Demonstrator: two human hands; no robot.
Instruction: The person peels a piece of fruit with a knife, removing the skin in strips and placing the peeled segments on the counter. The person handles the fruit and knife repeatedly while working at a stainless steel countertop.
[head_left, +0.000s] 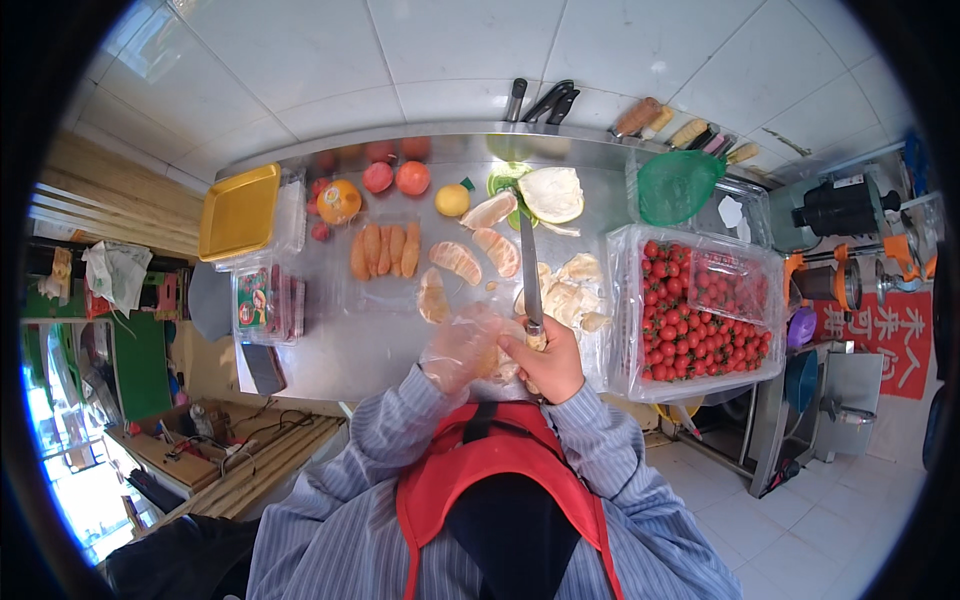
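Observation:
My left hand (461, 349), in a clear plastic glove, holds a pomelo segment (489, 361) that the glove and fingers partly hide. In my right hand (553, 365) is the handle of a long knife (530, 274), its blade pointing away from me. The right thumb meets the segment. Unwrapped pomelo segments (456, 261) lie loose beyond my left hand. Peeled flesh pieces (386, 251) stand in a row in a clear plastic tray (352, 298). Torn membrane scraps (571, 296) are heaped to the right of the blade, and thick pomelo rind (551, 195) lies past its tip.
A lined crate (622, 315) of cherry tomatoes (675, 330) borders the work area on the right. An orange (339, 202), a lemon (452, 200), and other fruits sit at the back. Fruit boxes (266, 304) and a phone (263, 368) are left. Knives (551, 103) stand behind the back edge.

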